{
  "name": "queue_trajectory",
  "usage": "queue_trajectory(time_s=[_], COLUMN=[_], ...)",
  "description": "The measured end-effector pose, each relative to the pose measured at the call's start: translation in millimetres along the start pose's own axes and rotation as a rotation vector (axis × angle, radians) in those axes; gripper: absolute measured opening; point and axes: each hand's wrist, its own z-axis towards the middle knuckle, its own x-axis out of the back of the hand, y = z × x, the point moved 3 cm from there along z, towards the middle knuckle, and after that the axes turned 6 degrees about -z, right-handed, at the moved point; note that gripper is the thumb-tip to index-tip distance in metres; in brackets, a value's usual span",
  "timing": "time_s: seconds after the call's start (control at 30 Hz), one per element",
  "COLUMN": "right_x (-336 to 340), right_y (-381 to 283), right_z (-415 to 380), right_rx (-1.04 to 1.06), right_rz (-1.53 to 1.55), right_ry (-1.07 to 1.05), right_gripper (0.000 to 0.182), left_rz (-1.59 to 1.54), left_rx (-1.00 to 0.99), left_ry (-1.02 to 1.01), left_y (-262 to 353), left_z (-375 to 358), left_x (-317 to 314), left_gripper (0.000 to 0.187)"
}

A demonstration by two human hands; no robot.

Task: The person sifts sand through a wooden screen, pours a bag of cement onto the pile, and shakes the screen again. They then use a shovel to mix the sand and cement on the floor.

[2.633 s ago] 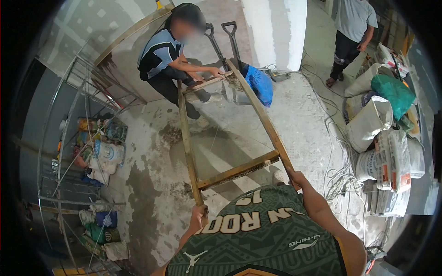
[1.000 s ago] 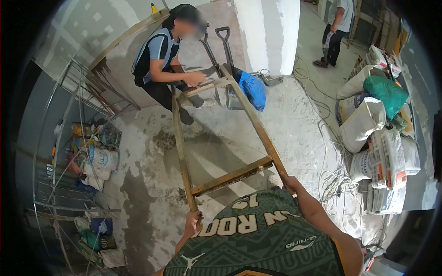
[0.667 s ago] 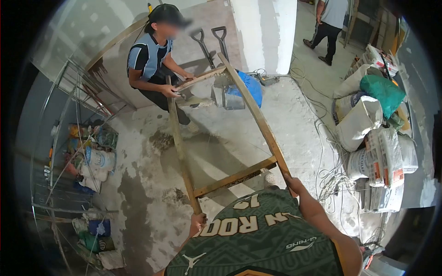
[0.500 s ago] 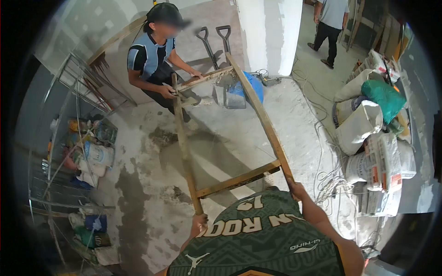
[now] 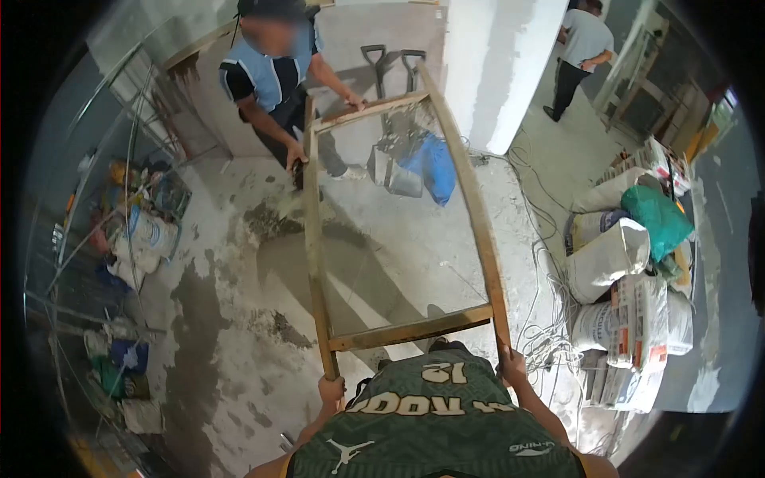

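A long wooden screen frame (image 5: 472,203) stretches out in front of me, with what looks like fine mesh across its opening. My left hand (image 5: 331,390) is closed around the near end of its left rail. On the right rail's near end, my right hand (image 5: 512,366) is closed too. A co-worker (image 5: 275,68) stands at the far end with one hand on the far crossbar and the other by the left rail. Through the opening show a grey bucket (image 5: 398,177) and a blue bag (image 5: 438,171) on the floor.
Two shovels (image 5: 374,68) lean on the back wall. Stacked sacks (image 5: 637,319) and tangled cables (image 5: 550,342) line the right side. Metal scaffolding (image 5: 60,275) and piled bags (image 5: 147,239) stand at left. Another person (image 5: 578,60) is in the passage at upper right.
The screen frame has tilted and swung slightly, its opening now showing wider. The co-worker appears closer and more bent over it. The person in the passage has moved farther off. My view has shifted.
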Motion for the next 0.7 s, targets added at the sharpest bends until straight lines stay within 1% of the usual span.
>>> queue_trajectory(time_s=[0.03,0.07,0.1,0.13,0.2,0.23,0.27,0.3,0.33,0.37,0.4,0.47,0.5,0.53,0.57,0.6,0.67,0.7], right_x=[5,14,13,17,25,32,32,31,36,43,47,39,38,36,36,36,42,45], right_y=[-4,-8,-8,-3,11,-6,-4,-5,-20,-33,-61,-35,-5,33,-3,-59,-70,-63], right_z=[-10,-23,-25,-23,-10,-25,-25,-21,-16,-20,-34,-14,14,38,12,-28,-29,-18], right_rx=[-0.027,-0.044,-0.054,-0.060,0.162,0.072,-0.003,-0.001,0.011,0.054,0.050,-0.027,0.358,0.688,0.373,0.021,-0.032,0.133], right_rz=[-0.036,-0.013,0.005,0.010,-0.157,-0.128,0.029,-0.018,-0.078,-0.071,-0.104,0.058,-0.260,-0.612,-0.344,-0.108,-0.111,-0.216], right_ry=[0.007,-0.025,-0.009,0.007,0.140,0.115,-0.048,0.018,0.087,0.087,0.083,0.029,0.165,0.445,0.215,0.086,0.062,0.133], right_gripper=[0.054,0.057,0.059,0.062,0.067,0.063,0.057,0.055,0.053,0.052,0.049,0.050,0.054,0.058,0.059,0.061,0.063,0.062], left_rz=[-0.038,-0.066,-0.062,-0.073,-0.106,-0.091,-0.071,-0.129,-0.203,-0.224,-0.225,-0.208,-0.228,-0.255,-0.182,-0.179,-0.299,-0.269], left_rx=[0.020,0.027,-0.047,-0.051,-0.073,-0.040,-0.029,-0.022,-0.011,-0.010,-0.044,-0.070,-0.048,-0.030,-0.046,-0.049,-0.062,-0.046], left_ry=[-0.052,-0.122,-0.090,-0.117,-0.140,-0.138,-0.129,-0.108,-0.088,-0.093,-0.131,-0.171,-0.172,-0.162,-0.174,-0.168,-0.126,-0.144], left_y=[-1,3,-6,-8,-20,-16,-14,-18,-23,-26,-25,-35,-29,-19,-7,-6,6,-5], left_z=[-5,-6,-5,2,4,2,-1,2,5,12,21,27,33,40,38,34,24,38], left_x=[4,6,0,-10,-14,-16,-18,-23,-38,-48,-51,-35,-41,-47,-41,-32,-44,-42], left_gripper=[0.012,0.012,0.013,0.013,0.014,0.013,0.013,0.013,0.013,0.013,0.013,0.014,0.014,0.014,0.014,0.014,0.011,0.011])
